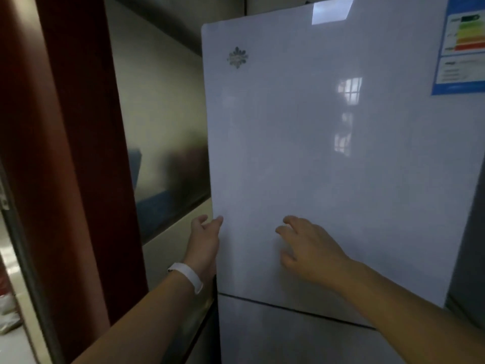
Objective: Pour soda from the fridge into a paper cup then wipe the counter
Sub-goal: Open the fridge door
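Observation:
A glossy white fridge door [328, 153] fills the middle and right of the view, with a second door panel [275, 334] below it. My left hand [204, 240], with a white wristband, reaches to the upper door's left edge, fingers at the edge. My right hand [309, 245] hovers with relaxed, spread fingers in front of the door's lower part, holding nothing. The door looks closed or nearly so. No soda, cup or cloth is in view.
A dark red-brown pillar [78, 153] stands close on the left. A shiny metal side wall [162, 127] lies between pillar and fridge. A blue energy label [462, 48] is stuck at the door's top right.

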### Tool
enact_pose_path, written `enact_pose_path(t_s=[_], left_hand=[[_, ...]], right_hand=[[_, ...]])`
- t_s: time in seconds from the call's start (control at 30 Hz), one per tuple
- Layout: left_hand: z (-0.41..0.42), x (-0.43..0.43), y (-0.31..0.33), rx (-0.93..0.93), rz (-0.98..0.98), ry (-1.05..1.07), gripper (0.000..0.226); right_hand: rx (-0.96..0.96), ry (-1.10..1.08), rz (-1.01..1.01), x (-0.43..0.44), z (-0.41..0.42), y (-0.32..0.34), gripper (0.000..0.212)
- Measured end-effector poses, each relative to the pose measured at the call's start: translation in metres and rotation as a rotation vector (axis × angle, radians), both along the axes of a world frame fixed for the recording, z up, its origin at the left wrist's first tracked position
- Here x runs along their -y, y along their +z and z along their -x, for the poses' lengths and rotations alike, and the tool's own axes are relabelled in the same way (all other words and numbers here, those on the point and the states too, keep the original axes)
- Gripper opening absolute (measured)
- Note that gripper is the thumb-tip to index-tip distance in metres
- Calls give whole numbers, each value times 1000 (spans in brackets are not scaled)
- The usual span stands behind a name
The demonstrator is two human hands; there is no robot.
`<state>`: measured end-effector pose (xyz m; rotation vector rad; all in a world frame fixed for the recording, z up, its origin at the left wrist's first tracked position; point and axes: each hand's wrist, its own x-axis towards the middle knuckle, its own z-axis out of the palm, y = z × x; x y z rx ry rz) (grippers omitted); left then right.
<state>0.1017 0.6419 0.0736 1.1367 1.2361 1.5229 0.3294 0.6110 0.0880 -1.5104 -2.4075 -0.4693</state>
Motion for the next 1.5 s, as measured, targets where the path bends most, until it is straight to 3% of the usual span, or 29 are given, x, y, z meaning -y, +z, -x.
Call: enact_pose_path(t_s=[0.2,0.33,0.57,0.73,0.87,1.5], left_hand=[[-4,-38,13,-7,-45,136,63],[-5,-68,12,-22,-76,228,69],[0,-111,-7,26,-98,163,78],[-2,-123,-15,-25,-101,90,53],[-8,-123,-18,-48,-77,142,49],[4,-74,-28,-195,-109,183,60]], right_hand=[[47,89,-178,-44,17,5,51],[157,121,-281,-70,27,-2,59],[213,129,-381,-107,24,-23,63],[257,129,-469,-122,20,-31,66],[265,126,-538,-126,21,-35,69],[207,162,-565,-92,23,-41,72]])
